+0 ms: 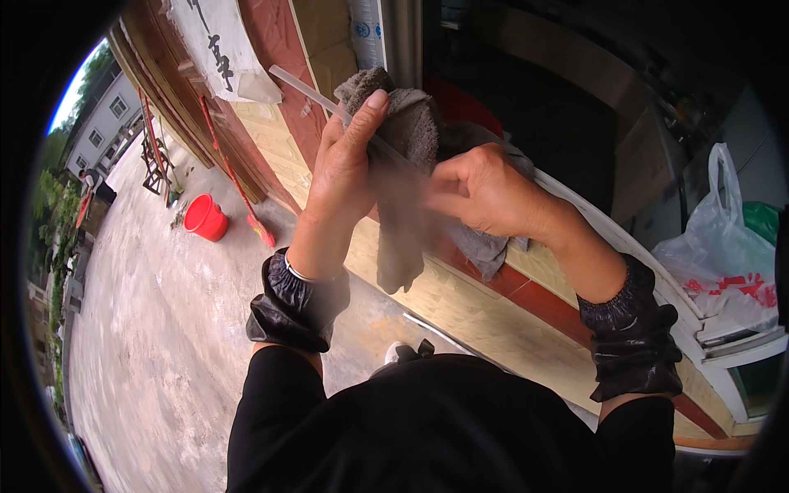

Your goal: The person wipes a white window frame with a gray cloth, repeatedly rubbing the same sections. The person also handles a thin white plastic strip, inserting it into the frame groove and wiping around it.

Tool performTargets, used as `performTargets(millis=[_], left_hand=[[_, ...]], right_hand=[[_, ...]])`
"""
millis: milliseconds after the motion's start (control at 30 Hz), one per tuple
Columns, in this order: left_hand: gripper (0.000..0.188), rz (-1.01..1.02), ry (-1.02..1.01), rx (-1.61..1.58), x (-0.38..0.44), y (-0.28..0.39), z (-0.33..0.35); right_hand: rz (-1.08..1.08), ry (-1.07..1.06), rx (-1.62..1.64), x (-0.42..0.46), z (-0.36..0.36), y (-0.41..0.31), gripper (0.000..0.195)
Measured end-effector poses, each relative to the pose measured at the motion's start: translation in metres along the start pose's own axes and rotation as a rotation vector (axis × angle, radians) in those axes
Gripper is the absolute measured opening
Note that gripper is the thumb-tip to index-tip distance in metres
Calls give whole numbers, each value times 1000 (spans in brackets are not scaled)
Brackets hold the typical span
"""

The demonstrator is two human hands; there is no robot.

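In my left hand point(345, 160) is a narrow translucent plastic strip point(302, 84), with the thumb pressed along it. The strip slants from upper left down toward my right hand point(505, 191). A grey terry cloth point(413, 123) is bunched behind the strip at my left hand, and part of it hangs below. The fingers of my right hand bend in at the strip's lower end. A hazy blur over the middle of the view hides those fingertips and their grip. More grey cloth point(484, 252) drapes over the sill beneath my right hand.
A white window sill point(622, 246) tops the tiled wall point(444, 296) before me. A plastic bag point(721, 246) stands at right. On the concrete ground point(142, 320) are a red bucket point(209, 219) and a broom point(262, 231) leaning on the wall. Paper with writing point(216, 55) hangs upper left.
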State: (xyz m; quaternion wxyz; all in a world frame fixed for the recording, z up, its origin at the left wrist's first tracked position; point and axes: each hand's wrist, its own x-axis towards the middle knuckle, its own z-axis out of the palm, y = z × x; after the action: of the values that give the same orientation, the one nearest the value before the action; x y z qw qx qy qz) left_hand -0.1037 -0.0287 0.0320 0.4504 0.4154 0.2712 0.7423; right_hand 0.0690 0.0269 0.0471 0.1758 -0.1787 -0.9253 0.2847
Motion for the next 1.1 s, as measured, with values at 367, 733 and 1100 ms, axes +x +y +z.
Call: performTargets(millis=[367, 733, 1100], left_hand=[[30, 14, -30, 27, -1, -8, -50], [32, 326, -778, 656, -10, -14, -61], [46, 332, -647, 630, 13, -31, -66]], right_hand=[[23, 377, 231, -17, -37, 44, 24], [-94, 310, -140, 35, -4, 57, 15], [-65, 164, -141, 89, 1, 77, 15]])
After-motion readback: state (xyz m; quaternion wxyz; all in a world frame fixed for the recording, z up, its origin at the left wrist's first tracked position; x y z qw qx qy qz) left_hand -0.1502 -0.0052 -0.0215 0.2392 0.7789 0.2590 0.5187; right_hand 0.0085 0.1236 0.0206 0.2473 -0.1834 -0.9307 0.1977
